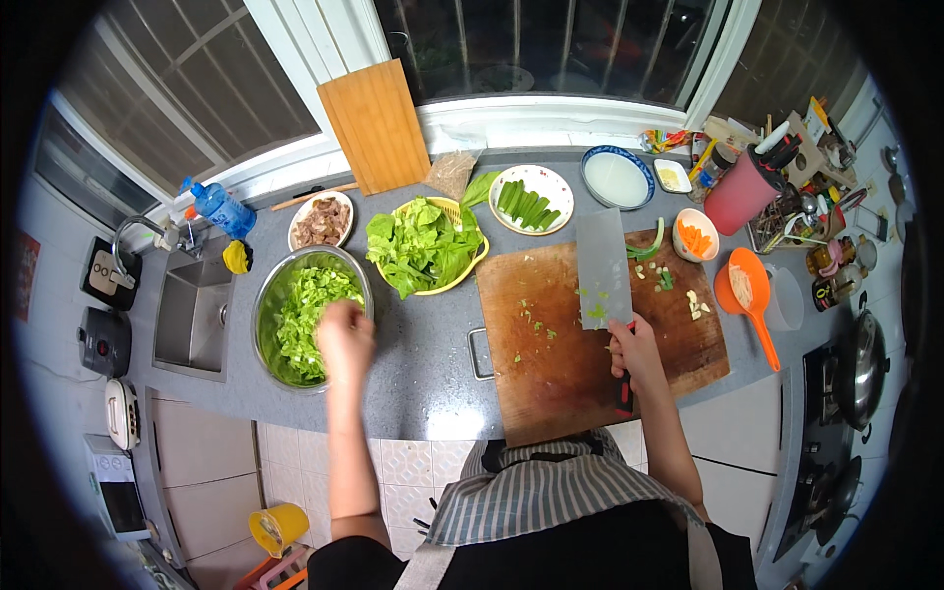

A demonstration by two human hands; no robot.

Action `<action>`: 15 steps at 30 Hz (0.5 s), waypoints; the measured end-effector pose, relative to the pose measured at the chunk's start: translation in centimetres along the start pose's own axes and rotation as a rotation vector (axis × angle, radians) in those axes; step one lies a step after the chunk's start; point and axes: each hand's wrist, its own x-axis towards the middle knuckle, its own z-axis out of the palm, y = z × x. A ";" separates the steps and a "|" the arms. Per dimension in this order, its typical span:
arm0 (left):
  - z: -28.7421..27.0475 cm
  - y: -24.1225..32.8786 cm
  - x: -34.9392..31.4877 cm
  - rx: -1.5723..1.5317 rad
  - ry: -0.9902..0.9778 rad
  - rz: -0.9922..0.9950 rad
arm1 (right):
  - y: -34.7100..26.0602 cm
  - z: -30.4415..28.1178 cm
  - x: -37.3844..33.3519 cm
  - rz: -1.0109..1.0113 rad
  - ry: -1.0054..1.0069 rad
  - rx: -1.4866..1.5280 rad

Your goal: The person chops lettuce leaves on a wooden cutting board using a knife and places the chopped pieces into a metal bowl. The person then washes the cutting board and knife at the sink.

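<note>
My right hand [636, 352] is wrapped round the handle of a cleaver [602, 261], its broad blade pointing away from me above the wooden cutting board [551, 383]. Bits of green cling to the blade. Over the right side of a steel bowl [258, 324] hangs my left hand [346, 339], slightly blurred, with its fingers turned down and mostly hidden. Cut lettuce [307, 310] fills that bowl. Larger lettuce leaves [418, 241] lie in a yellow basket [482, 254] nearby. On the board are garlic pieces [696, 305], scallion [646, 246] and green scraps.
A plate of meat [321, 222], a bowl of green strips [528, 205] and a blue-rimmed bowl [618, 177] stand behind. Right are a carrot bowl [695, 236], an orange strainer [752, 305], a knife holder [742, 197] and the stove [811, 442]. The sink [192, 315] is left.
</note>
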 end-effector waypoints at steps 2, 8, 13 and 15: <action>-2.8 -3.0 3.9 0.213 -0.261 -0.260 | -0.1 0.1 0.0 -0.007 -0.010 -0.010; 4.6 -1.1 10.8 0.020 -0.405 -0.155 | 2.9 -0.8 2.4 -0.430 0.139 -0.553; 11.9 1.9 13.8 0.015 -0.450 -0.434 | 3.1 -1.0 1.7 -0.537 0.193 -0.743; 12.7 3.9 13.4 0.064 -0.446 -0.259 | 3.1 -1.6 1.5 -0.528 0.175 -0.739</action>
